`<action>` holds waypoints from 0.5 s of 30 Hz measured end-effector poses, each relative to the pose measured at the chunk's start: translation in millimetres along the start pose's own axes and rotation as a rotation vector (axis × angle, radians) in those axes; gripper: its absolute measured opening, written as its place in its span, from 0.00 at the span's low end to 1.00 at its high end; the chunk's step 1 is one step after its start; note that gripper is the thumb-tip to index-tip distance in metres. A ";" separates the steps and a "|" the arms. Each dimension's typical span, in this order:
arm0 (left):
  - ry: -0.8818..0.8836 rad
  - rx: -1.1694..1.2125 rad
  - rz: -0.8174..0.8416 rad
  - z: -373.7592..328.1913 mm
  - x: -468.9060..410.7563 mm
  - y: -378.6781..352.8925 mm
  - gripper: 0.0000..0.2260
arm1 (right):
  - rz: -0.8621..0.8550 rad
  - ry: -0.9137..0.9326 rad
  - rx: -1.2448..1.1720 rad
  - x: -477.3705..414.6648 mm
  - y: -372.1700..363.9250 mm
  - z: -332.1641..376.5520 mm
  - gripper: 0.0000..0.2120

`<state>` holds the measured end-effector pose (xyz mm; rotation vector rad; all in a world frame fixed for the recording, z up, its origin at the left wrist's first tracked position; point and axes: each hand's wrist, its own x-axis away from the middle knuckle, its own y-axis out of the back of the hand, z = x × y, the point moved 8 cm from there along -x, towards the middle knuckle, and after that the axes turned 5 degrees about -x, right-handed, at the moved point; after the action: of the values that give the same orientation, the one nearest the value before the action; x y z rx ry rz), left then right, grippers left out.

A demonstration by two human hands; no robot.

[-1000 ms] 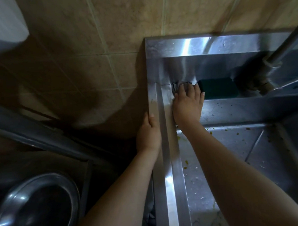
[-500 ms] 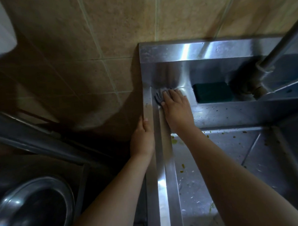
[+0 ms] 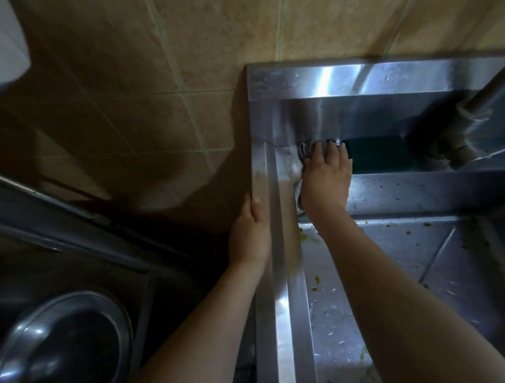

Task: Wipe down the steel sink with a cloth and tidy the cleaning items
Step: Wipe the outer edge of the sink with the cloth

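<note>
The steel sink (image 3: 278, 277) fills the right half of the view, its basin flecked with green food scraps. My right hand (image 3: 324, 179) lies flat, fingers straight, pressing a grey cloth (image 3: 304, 150) onto the back ledge at the sink's far left corner. The cloth peeks out past my fingertips and below my wrist. A dark green sponge (image 3: 377, 154) lies on the same ledge, touching my little finger. My left hand (image 3: 249, 235) grips the sink's outer left rim, thumb on top.
A steel tap pipe (image 3: 473, 112) rises at the back right over the ledge. Brown tiled wall stands behind and left of the sink. A round steel bowl (image 3: 58, 350) sits at the lower left beside a dark metal frame.
My right hand slid the cloth left to the corner of the ledge, then back right toward the sponge. My left hand has kept its hold on the rim.
</note>
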<state>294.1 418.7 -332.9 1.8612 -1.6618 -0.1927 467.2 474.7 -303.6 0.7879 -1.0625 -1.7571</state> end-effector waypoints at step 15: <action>-0.019 -0.042 -0.012 -2.0 -3.9 1.5 0.19 | 0.262 0.470 -0.219 39.1 -10.6 48.0 0.20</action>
<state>293.1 423.0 -331.7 1.8437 -1.6474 -0.2485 407.7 456.6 -295.2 0.8283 -0.6148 -1.3483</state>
